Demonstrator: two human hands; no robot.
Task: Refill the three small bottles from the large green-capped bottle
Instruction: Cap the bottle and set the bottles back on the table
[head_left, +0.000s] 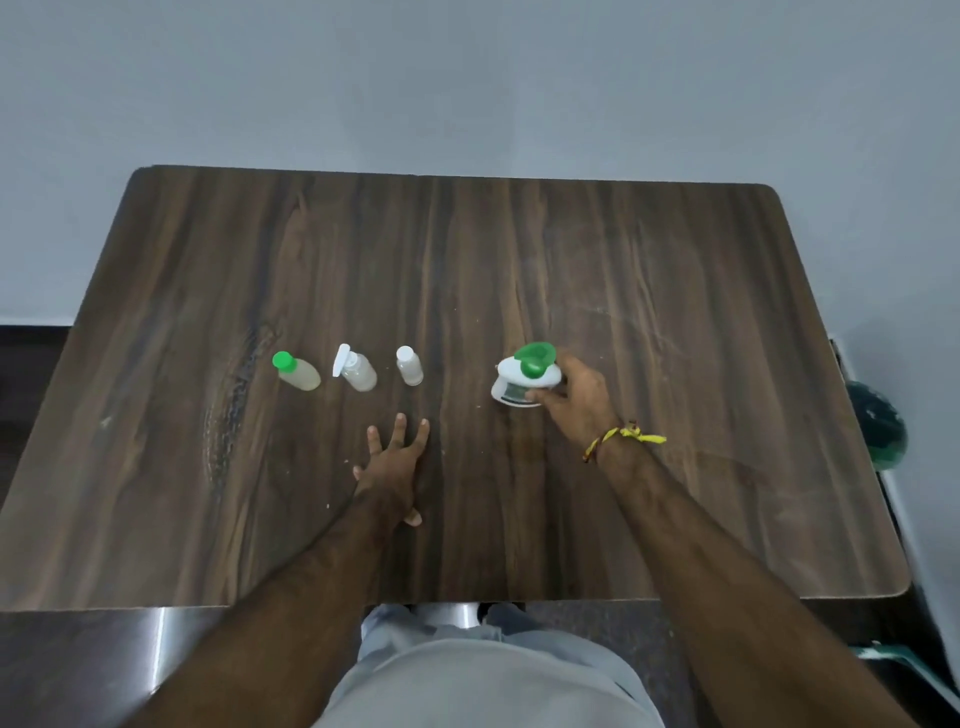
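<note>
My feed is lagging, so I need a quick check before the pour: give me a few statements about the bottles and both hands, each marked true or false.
1. The right hand grips the large green-capped bottle. True.
2. The left hand holds one of the small bottles. False: it rests flat on the table, fingers spread, apart from all of them.
3. All three small bottles have green caps. False: only the leftmost small bottle does; the middle small bottle and the right small bottle have white tops.
4. The middle small bottle's flip lid is open. True.
5. The large bottle lies on its side. False: it stands upright, its flip cap open.
</note>
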